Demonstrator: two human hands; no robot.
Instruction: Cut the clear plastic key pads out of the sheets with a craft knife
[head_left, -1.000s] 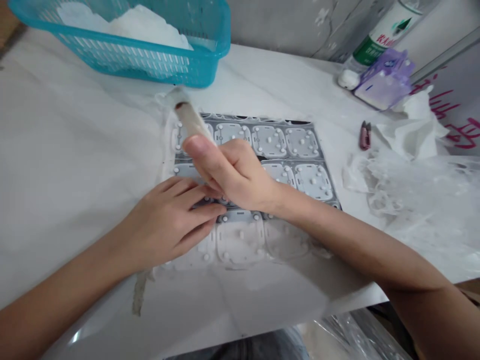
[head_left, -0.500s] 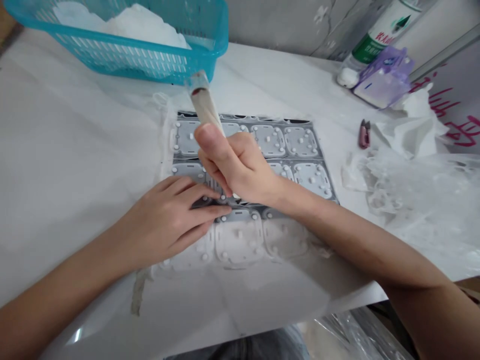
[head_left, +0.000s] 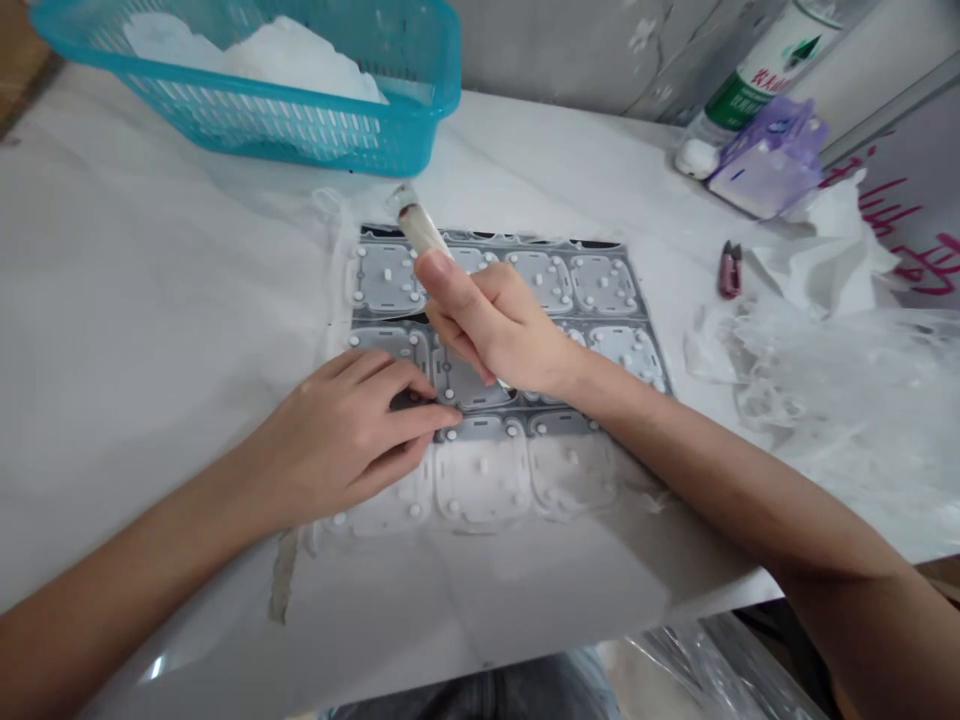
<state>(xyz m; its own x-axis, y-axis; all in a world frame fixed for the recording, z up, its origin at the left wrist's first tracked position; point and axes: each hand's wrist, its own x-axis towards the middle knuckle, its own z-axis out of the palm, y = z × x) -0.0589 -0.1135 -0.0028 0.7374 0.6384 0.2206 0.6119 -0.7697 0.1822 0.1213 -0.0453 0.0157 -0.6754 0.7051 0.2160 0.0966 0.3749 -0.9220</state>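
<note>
A sheet of translucent moulded plastic pieces (head_left: 482, 470), joined in rows of rounded squares with small white pegs, lies flat on the table. My left hand (head_left: 352, 430) rests on its left part, fingers stretched out and fingertips pressing near the gap between the middle and front rows. In my right hand (head_left: 495, 325) is a slim pale-handled tool (head_left: 424, 230) with a clear end, gripped in a fist with the thumb along it. It slants down, and its lower tip shows just under my fist at that same gap. The tip's exact shape is too small to tell.
A blue plastic basket (head_left: 405, 135) with white material stands at the back left. On the right are small dark-red snips (head_left: 730, 270), white tissue (head_left: 817, 250), a heap of clear plastic scraps (head_left: 840, 390), a purple packet (head_left: 772, 160) and a large bottle (head_left: 772, 70).
My right hand, with the tool, has moved a little to the right along the gap between the rows. My left hand has stayed in nearly the same place on the sheet.
</note>
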